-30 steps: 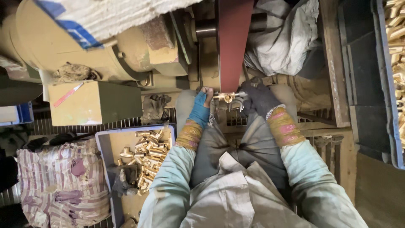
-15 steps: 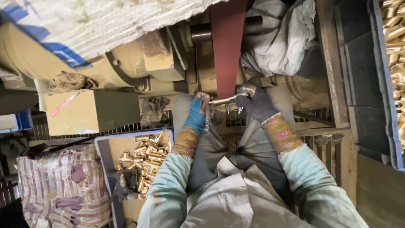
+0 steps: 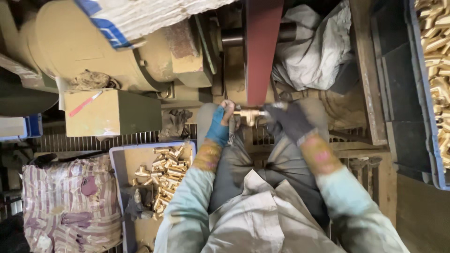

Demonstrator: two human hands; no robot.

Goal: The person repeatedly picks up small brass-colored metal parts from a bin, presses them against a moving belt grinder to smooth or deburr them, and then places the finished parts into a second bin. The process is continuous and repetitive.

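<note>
A small brass fitting (image 3: 247,115) is pressed against the lower end of a dark red sanding belt (image 3: 261,47) that runs up the middle of the head view. My left hand (image 3: 220,124), in a blue glove, grips the fitting's left end. My right hand (image 3: 290,121), in a dark grey glove, grips its right end. Both hands sit just above my knees.
A blue tray (image 3: 117,161) with several brass fittings lies at my lower left, beside a striped cloth bundle (image 3: 70,206). A blue crate (image 3: 429,89) of brass parts runs along the right edge. A tan motor housing (image 3: 84,47) and a green box (image 3: 112,112) sit at upper left; a grey cloth (image 3: 314,51) lies right of the belt.
The view has shifted slightly down and left. Both hands have stayed at the belt's lower end, turning the brass fitting a little against it.
</note>
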